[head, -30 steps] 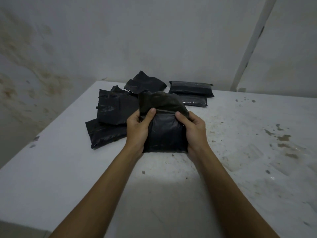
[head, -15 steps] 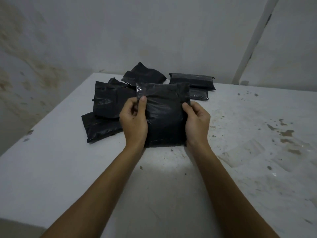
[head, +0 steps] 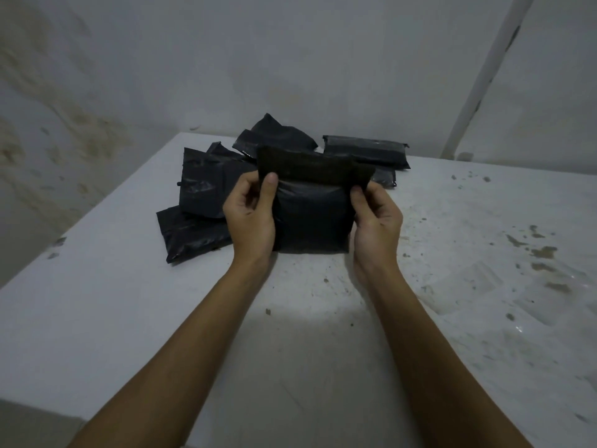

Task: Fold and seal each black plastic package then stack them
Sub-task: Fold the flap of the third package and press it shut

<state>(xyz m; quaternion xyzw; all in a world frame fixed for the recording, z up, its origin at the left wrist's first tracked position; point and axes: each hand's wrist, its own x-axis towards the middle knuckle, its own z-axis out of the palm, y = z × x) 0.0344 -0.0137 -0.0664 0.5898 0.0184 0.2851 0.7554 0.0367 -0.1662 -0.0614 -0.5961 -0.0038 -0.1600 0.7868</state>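
Folding is in hand: our left hand [head: 250, 218] and right hand [head: 376, 221] pinch the soft black plastic package [head: 311, 218]; next we press its flap [head: 313, 168] down.

You hold a black plastic package [head: 311, 218] upright on the white table [head: 97, 305], its lower edge on the surface. Your left hand [head: 250, 218] pinches its left side, thumb across the front; your right hand [head: 378, 221] grips the right edge. The top flap [head: 315, 168] stands open — unfolded. At ten o'clock from it lies a loose heap of black packages [head: 206, 202]; at one o'clock, two stacked ones [head: 366, 150]. Brown stains [head: 546, 253] mark the table at three o'clock.
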